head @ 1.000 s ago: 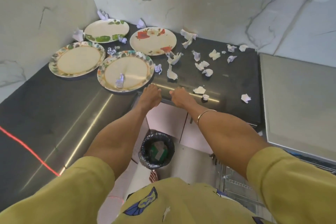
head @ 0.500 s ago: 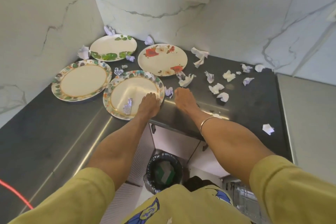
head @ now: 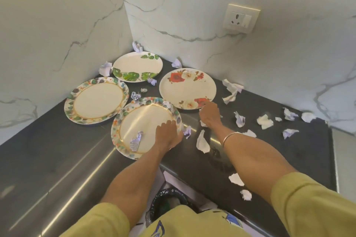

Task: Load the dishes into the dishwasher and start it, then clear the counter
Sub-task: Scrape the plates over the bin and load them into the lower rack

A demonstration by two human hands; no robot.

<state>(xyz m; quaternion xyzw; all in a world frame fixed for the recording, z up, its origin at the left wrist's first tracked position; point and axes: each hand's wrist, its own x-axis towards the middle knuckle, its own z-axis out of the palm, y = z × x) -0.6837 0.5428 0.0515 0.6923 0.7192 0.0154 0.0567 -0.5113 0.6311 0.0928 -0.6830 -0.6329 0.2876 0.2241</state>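
Dark surface (head: pixel 48 159) holds four plates in the corner, with paper scraps (head: pixel 265 121) all around. The left hand (head: pixel 167 134) grips the right rim of the near plate (head: pixel 138 121), fingers curled over it. The right hand (head: pixel 210 115) sits at the near edge of the rose plate (head: pixel 185 86), curled over a white scrap; I cannot tell if it holds it.

4 patterned plates (head: pixel 97 100) flat on dark counter (head: pixel 48 159), paper scraps (head: pixel 264 121) scattered

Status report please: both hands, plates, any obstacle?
Left hand grips near leaf-rimmed plate. Right hand reaching rose-patterned plate, holding nothing visible. Crumpled paper scrap lies on near plate.
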